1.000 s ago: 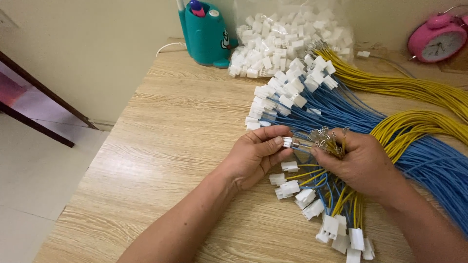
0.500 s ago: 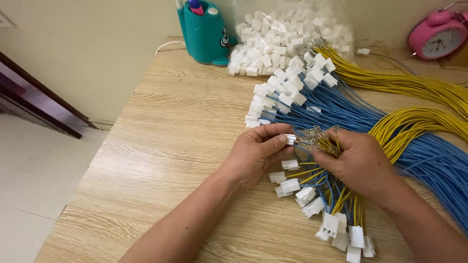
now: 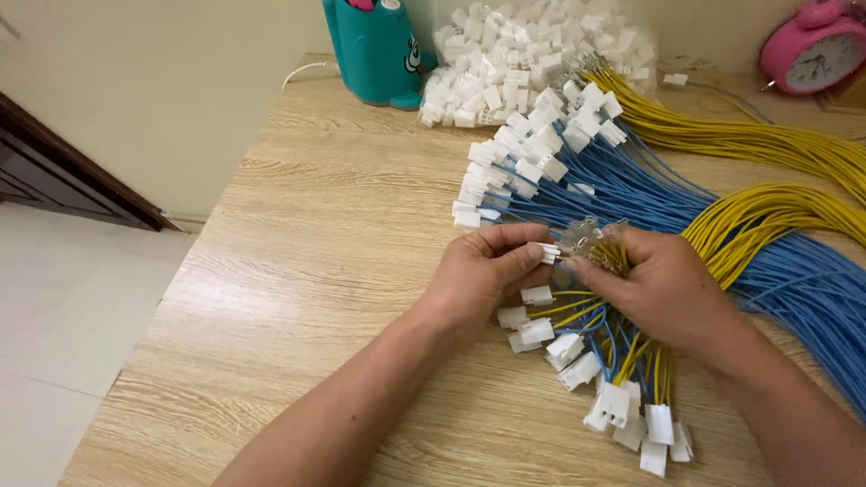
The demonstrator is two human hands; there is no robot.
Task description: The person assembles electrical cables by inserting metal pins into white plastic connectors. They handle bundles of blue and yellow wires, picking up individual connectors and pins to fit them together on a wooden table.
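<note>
My left hand (image 3: 483, 275) pinches a small white plastic connector (image 3: 548, 252) between thumb and fingers. My right hand (image 3: 663, 289) grips a bunch of yellow wire ends with metal terminals (image 3: 606, 248) and holds them against the connector. Below the hands lie several finished white connectors on yellow and blue wires (image 3: 613, 379). Beyond them a fan of blue wires with white connectors (image 3: 532, 162) spreads over the wooden table (image 3: 307, 271).
A heap of loose white connectors in a clear bag (image 3: 523, 45) sits at the back. A teal container (image 3: 374, 50) stands left of it, a pink alarm clock (image 3: 816, 50) at the far right. Yellow wire bundles (image 3: 767, 144) run to the right. The table's left edge drops to the floor.
Both hands stay together at the same spot, with only small finger movements at the connector. The camera has shifted slightly.
</note>
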